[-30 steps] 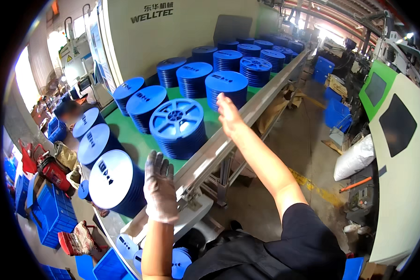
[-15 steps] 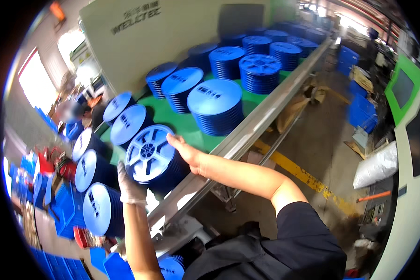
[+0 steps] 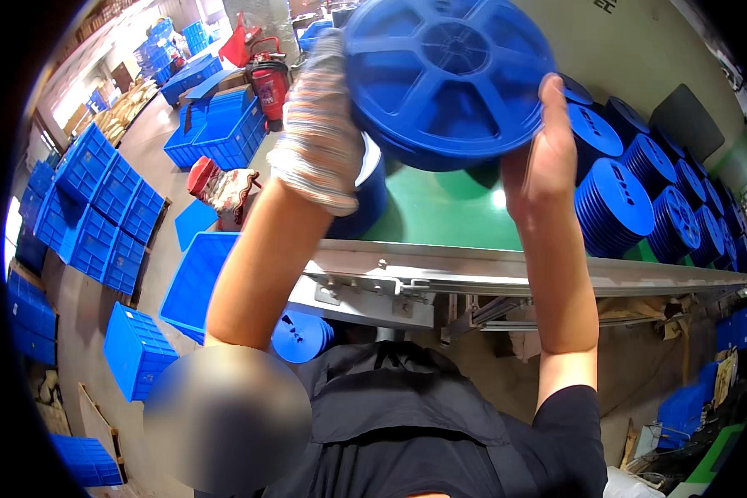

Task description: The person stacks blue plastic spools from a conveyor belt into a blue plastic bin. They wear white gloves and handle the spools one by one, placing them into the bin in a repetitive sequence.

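Observation:
My left hand [image 3: 319, 124], in a striped knit glove, presses against the left side of a stack of blue plastic reels [image 3: 456, 91]. My bare right hand [image 3: 546, 153] grips the right side of the same stack. The top reel has spokes around a round hub, and the stack is tilted toward me. Most of its lower part is hidden from view. It is up over the green belt [image 3: 448, 212]. Close to my left wrist, another blue reel stack [image 3: 369, 191] stands partly covered by my hand.
Several reel stacks [image 3: 614, 207] stand at the right on the belt, which has a metal side rail [image 3: 490, 266]. Below the rail sits a blue reel [image 3: 299, 336]. Blue crates [image 3: 100, 203], a red fire extinguisher [image 3: 268, 87] and a cushioned chair [image 3: 224, 187] are at the left.
Both hands have closed on the sides of the spoked reel stack, which is now nearer and tilted. My view has swung left, bringing more crates into sight.

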{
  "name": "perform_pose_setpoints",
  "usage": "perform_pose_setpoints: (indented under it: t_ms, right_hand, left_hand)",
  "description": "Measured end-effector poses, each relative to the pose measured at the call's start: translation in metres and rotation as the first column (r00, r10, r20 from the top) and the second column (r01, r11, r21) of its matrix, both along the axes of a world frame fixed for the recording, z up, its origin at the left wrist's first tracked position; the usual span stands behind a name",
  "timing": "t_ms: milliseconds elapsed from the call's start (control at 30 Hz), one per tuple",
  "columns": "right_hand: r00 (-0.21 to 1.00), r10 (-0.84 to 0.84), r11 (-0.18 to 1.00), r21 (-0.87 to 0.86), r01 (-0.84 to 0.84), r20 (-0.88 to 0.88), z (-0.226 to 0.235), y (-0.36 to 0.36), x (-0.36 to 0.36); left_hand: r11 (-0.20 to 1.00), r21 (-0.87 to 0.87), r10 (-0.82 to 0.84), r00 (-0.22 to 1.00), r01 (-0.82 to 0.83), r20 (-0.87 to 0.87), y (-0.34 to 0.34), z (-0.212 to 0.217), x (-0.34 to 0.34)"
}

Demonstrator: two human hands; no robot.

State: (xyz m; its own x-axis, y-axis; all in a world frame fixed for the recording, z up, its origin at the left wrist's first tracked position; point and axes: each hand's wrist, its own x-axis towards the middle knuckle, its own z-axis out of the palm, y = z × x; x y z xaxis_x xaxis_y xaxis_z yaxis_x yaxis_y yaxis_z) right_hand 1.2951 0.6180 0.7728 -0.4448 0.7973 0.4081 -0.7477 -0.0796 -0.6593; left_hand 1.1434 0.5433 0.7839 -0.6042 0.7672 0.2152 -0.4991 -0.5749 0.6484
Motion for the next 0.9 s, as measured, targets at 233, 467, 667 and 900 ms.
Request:
perform_pose_setpoints:
  t_ms: [233,467,667,900]
  right_hand:
    - [0.911,0.330,0.944,-0.109,-0.312,0.248,-0.009,-0.012,-0.108]
    - [0.801,0.106,0.994,-0.037,-0.104,0.589,-0.044,-0.010,-0.124]
    - [0.657,-0.054,0.998,0.019,0.060,0.752,-0.101,0.016,-0.125]
    - [0.607,0.198,0.968,-0.250,0.002,0.770,-0.143,0.006,-0.116]
  left_hand:
    - [0.975,-0.195,0.106,0.994,-0.107,-0.016,-0.040,-0.008,-0.131]
    - [0.896,-0.443,-0.100,0.977,0.007,-0.186,-0.057,-0.077,-0.175]
    - [0.919,-0.327,-0.279,0.949,0.220,-0.145,-0.033,-0.158,-0.220]
    - [0.824,-0.095,-0.516,0.810,0.558,0.279,-0.032,-0.157,-0.189]
